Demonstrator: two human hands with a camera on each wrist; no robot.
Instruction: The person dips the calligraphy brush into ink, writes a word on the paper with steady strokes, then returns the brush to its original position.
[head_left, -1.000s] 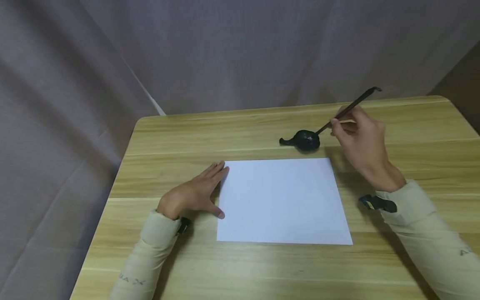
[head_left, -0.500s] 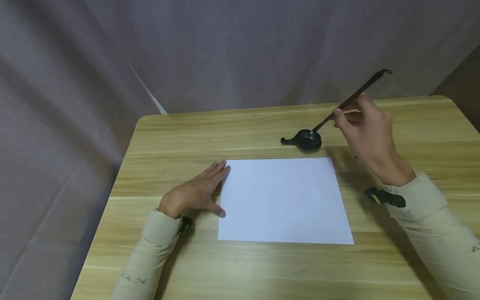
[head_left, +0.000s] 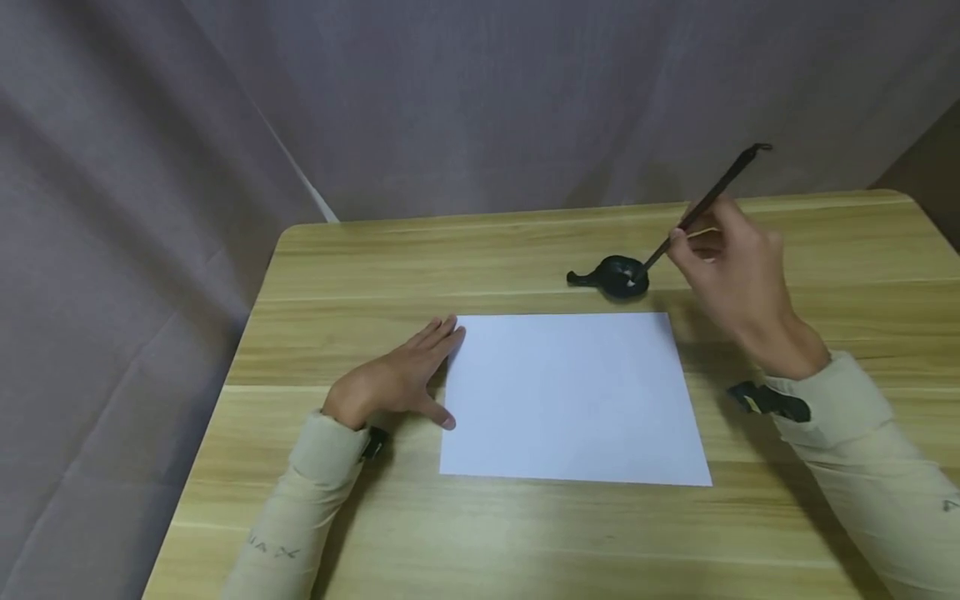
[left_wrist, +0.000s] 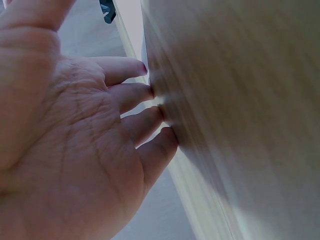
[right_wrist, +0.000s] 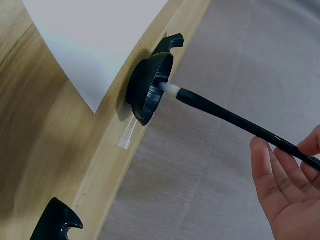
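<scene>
My right hand (head_left: pixel 742 283) pinches a dark-handled writing brush (head_left: pixel 716 187) between thumb and fingers. In the right wrist view, the brush's (right_wrist: pixel 225 114) pale bristles reach into the bowl of a small black ink dish (right_wrist: pixel 145 85). That dish (head_left: pixel 611 275) sits just beyond a blank white sheet of paper (head_left: pixel 562 392), its short curved stem pointing left. At the sheet's left edge lies my left hand (head_left: pixel 401 379), fingers extended and thumb spread. The left wrist view shows this hand's (left_wrist: pixel 75 125) fingertips against the tabletop. I cannot see whether the bowl contains anything.
A clear narrow strip or tube (right_wrist: pixel 127 132) lies beside the dish in the right wrist view. The wooden table (head_left: pixel 360 275) ends at a straight back edge, with a grey curtain (head_left: pixel 480 108) hanging behind it. A dark strap device (head_left: pixel 768 400) is on my right wrist.
The brush rose to the right with my right hand, then lowered slightly. Its tip went from the dish's back rim to the bowl's right side. My left hand stayed at the paper's edge.
</scene>
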